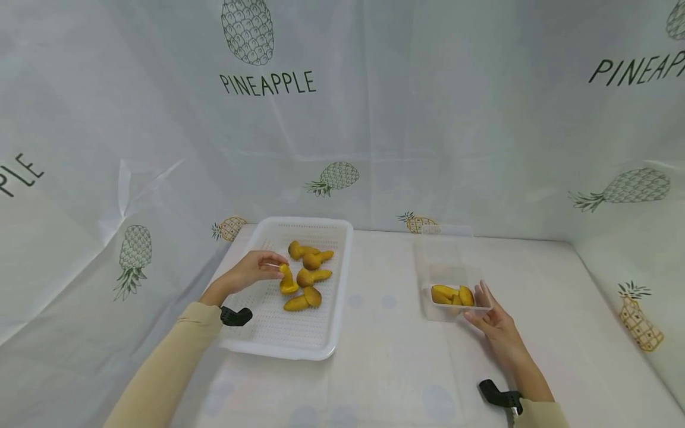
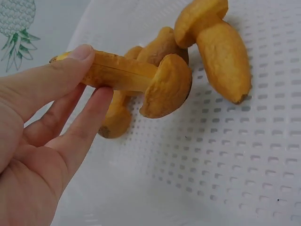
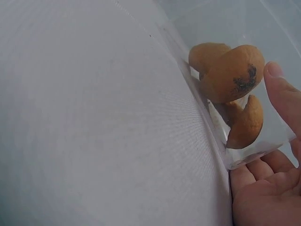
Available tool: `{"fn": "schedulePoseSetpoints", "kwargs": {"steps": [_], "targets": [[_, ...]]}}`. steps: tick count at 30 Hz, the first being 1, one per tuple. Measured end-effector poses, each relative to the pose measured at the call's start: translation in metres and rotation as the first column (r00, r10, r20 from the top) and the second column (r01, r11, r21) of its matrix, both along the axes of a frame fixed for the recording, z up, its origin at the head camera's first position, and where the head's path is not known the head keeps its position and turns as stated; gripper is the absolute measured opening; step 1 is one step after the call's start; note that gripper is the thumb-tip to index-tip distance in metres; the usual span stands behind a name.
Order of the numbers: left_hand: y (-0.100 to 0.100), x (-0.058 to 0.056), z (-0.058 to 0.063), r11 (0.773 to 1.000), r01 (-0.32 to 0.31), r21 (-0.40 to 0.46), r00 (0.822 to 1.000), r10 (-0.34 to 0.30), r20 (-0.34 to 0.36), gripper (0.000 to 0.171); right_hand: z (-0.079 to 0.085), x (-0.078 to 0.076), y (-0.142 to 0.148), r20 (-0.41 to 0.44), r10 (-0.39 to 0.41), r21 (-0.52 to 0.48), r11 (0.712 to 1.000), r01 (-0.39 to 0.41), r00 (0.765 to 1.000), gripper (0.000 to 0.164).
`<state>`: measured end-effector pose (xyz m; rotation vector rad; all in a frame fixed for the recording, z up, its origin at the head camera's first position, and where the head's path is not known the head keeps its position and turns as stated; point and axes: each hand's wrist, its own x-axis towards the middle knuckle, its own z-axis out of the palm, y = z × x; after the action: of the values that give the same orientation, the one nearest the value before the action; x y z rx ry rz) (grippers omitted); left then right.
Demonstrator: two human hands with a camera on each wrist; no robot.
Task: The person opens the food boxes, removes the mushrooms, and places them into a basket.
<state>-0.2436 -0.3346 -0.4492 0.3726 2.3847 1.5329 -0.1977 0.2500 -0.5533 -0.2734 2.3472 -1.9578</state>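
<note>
My left hand [image 1: 251, 270] is over the white perforated tray [image 1: 335, 309], pinching a yellow-brown mushroom [image 2: 167, 87] by its stem between thumb and fingers. In the left wrist view the mushroom's cap points away from the hand. Several similar mushrooms [image 2: 225, 61] lie in the tray beside it. To the right, my right hand [image 1: 500, 333] grips the near right corner of a clear plastic box [image 1: 439, 314], thumb on one side and fingers around the other. Inside the box are several mushrooms [image 3: 237, 73], partly overlapping. The box's clear lid [image 1: 441, 257] is folded back, away from me.
Both containers stand on a white-covered table [image 1: 385, 356] with pale round spots. A white sheet [image 1: 455, 119] printed with pineapples hangs behind and at the sides. Black wrist mounts [image 1: 235, 317] are strapped on both wrists.
</note>
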Motion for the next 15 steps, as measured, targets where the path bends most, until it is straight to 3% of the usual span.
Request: {"fn": "schedulePoseSetpoints", "kwargs": {"steps": [9,15], "targets": [[-0.0076,0.0009,-0.0076,0.999,-0.02,-0.034,0.999,0.018,-0.044,0.032,0.0009,0.0017,-0.0016,-0.012,0.009,-0.005,1.0,-0.009,1.0,0.086],[-0.0097,-0.0023,-0.0022,0.998,-0.045,-0.035,0.998,0.043,-0.055,0.037,0.0002,0.001,-0.001,-0.014,0.01,-0.022,1.0,-0.011,1.0,0.086]]}}
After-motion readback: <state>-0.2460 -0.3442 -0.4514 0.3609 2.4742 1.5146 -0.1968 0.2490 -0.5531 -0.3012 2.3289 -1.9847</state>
